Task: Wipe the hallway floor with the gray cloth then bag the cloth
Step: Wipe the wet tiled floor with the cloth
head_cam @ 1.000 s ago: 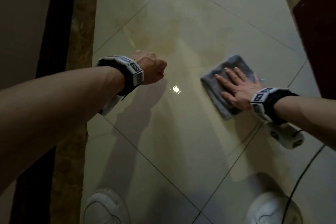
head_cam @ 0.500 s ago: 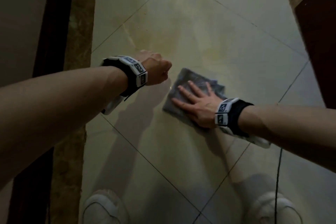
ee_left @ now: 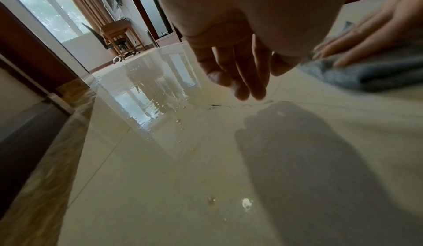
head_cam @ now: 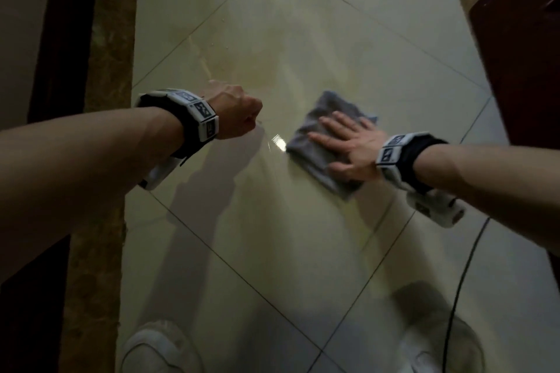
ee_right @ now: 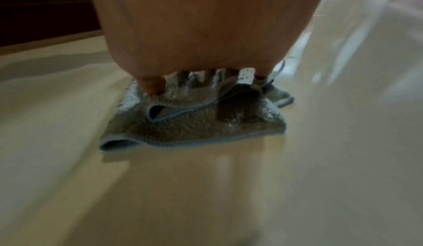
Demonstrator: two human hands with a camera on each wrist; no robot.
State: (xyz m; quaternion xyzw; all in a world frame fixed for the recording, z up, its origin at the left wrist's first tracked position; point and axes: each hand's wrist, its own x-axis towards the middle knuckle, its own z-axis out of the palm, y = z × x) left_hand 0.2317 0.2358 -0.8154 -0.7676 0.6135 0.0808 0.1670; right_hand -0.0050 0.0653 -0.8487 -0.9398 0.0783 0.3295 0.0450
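Down at floor level, the person's left hand (head_cam: 239, 113) is hovering just above the glossy tile floor (head_cam: 272, 236), fingers (ee_left: 240, 79) curled loosely downward and holding nothing, its shadow falling on the tiles beneath it. Water droplets (ee_left: 178, 121) are glistening on the floor ahead of that hand. Well apart to its right, the right hand (head_cam: 351, 145) is lying flat with fingers spread and straight, pressing the gray cloth (head_cam: 315, 142) against the floor; the cloth is sitting folded and rumpled directly under the palm, its edges sticking out ahead of the fingertips and toward the wrist
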